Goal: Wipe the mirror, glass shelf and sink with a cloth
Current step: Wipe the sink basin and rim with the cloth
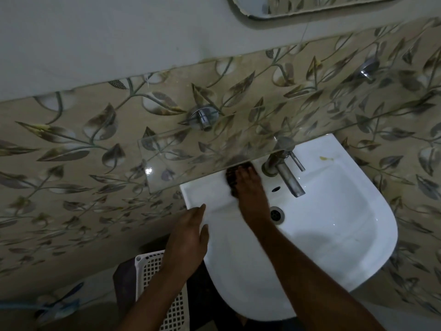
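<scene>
The white ceramic wall-mounted sink [334,223] occupies the lower centre of the view, with its back ledge against the leaf-patterned tiled wall [71,151]. The right hand [250,194] reaches across the left part of the basin to the back ledge, where its fingers press down on a dark patterned cloth [231,177]; the cloth lies on the ledge at the sink's back left, just beside the base of the steel tap [286,175] and directly under the front edge of the clear glass shelf [191,149]. The grip of the right hand is mostly flat on the cloth, and whether the fingertips curl round the fabric cannot be told, because the area is blurred. The left hand [188,237] rests on the sink's left rim with its fingers straight and together, holding nothing. The glass shelf is fixed to the wall on two chrome round brackets [202,117], above the sink's back edge. The lower edge of a rounded wall mirror [310,8] shows at the top of the view. The round metal drain [276,213] sits in the basin just beside the right forearm. A white plastic lattice basket [152,271] stands below the sink's left side.
</scene>
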### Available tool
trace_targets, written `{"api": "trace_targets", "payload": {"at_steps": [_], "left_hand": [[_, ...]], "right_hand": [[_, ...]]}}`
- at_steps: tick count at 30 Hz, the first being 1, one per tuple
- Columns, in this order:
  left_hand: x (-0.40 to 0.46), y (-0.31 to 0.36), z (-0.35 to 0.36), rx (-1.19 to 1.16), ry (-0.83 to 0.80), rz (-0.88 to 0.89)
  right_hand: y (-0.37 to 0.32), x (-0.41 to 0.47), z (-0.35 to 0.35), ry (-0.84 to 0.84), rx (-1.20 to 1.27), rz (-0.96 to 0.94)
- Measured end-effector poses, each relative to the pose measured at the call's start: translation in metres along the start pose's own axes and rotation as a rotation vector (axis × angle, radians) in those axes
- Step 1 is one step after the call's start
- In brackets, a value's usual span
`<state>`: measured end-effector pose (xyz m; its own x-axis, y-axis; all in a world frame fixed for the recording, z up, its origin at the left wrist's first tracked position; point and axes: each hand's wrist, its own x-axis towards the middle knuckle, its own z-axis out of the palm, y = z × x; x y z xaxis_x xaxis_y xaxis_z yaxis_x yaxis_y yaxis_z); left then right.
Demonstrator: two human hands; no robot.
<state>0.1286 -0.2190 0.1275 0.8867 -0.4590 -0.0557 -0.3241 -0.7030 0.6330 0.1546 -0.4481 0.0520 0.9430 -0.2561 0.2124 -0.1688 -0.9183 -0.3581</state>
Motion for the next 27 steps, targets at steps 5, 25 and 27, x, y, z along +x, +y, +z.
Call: {"api": "trace_targets", "payload": {"at_steps": [5, 25, 27], "left_hand": [[-0.005, -0.009, 0.004, -0.016, 0.002, -0.102], [-0.066, 0.008, 0.005, -0.165, 0.061, -0.125], [-0.078, 0.007, 0.004, -0.158, 0.05, -0.13]], "right_hand": [[0.01, 0.011, -0.009, 0.075, -0.018, 0.144], [-0.066, -0.227, -0.025, -0.278, 0.33, -0.248], [-0.055, -0.244, -0.031, -0.285, 0.256, -0.29]]}}
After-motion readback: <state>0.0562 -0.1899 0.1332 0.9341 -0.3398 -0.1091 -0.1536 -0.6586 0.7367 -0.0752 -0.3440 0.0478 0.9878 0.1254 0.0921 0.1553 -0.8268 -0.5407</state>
